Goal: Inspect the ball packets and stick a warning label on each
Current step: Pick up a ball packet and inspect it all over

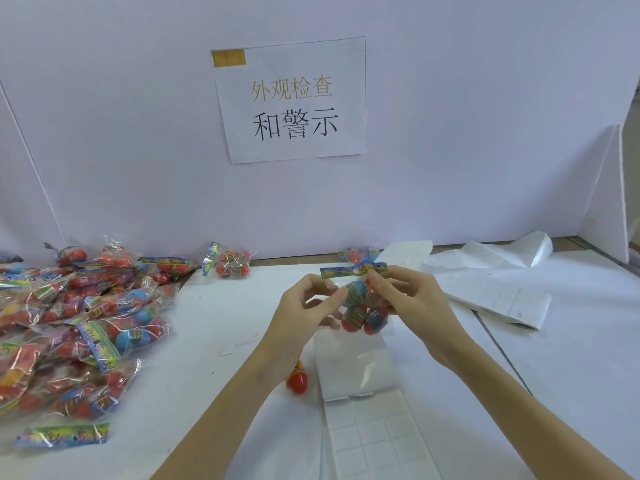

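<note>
The white table (214, 317) runs right up under the camera and carries everything; it gives a flat bench for sorting. On its left side sprawls the heap of ball packets (76, 327), probably stock waiting its turn, kept well apart from the working space in the middle. Near the bottom edge lies the label sheet (370, 431), a grid of white stickers with part of its backing bare, placed just below the hands so a label is a short reach away. To the right sits a stack of sheets (498, 299), likely spare labels.

Above the label sheet both hands lift one held packet (360, 306) off the table, seemingly to turn it in the light. The left hand (304, 306) pinches its left side with curled fingers; the right hand (412, 296) grips its top, just under the printed header, fingers bent around the film. Whether a label already sits on it I cannot tell.

Smaller still, a single packet (230, 263) rests by the back wall, and a loose red ball (297, 381) lies beside the left wrist.
</note>
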A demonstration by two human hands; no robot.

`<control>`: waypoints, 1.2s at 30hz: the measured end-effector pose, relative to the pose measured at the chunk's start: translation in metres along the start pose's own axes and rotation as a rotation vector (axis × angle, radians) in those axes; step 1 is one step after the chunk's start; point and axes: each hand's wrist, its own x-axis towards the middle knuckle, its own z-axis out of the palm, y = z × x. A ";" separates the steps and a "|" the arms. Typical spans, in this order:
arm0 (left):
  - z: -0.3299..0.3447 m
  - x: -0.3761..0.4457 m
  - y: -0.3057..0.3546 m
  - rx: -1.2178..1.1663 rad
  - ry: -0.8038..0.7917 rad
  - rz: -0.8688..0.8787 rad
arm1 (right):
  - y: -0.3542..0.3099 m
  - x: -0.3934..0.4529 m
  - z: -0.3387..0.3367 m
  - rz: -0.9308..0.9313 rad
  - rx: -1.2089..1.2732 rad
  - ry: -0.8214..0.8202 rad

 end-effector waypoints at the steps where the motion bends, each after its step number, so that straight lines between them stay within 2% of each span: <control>1: -0.001 0.000 0.001 -0.041 -0.027 -0.012 | 0.000 0.001 -0.002 0.011 0.041 0.019; 4: -0.003 0.001 0.003 -0.154 -0.088 -0.012 | -0.002 0.002 -0.006 0.103 0.222 0.001; 7: -0.004 0.001 0.004 -0.152 -0.079 0.062 | -0.004 0.002 -0.007 0.198 0.361 -0.029; 12: -0.007 0.004 0.000 -0.211 0.053 0.090 | -0.002 0.003 -0.007 0.211 0.281 -0.168; 17: -0.009 0.003 0.007 -0.271 0.019 -0.020 | -0.002 0.001 -0.010 0.161 0.207 -0.201; 19: -0.008 0.002 0.010 -0.193 0.041 -0.040 | -0.002 0.000 -0.008 0.143 0.153 -0.223; 23: -0.005 -0.001 0.008 -0.040 0.083 0.062 | -0.001 -0.001 -0.004 0.109 0.027 -0.209; 29: -0.009 0.002 0.004 0.098 0.183 0.214 | 0.002 0.003 -0.008 0.226 0.161 -0.185; 34: -0.010 0.002 0.005 0.133 0.150 0.246 | 0.002 0.002 -0.011 0.277 0.253 -0.228; 36: -0.011 0.001 0.005 0.175 0.156 0.264 | 0.001 0.003 -0.010 0.250 0.212 -0.196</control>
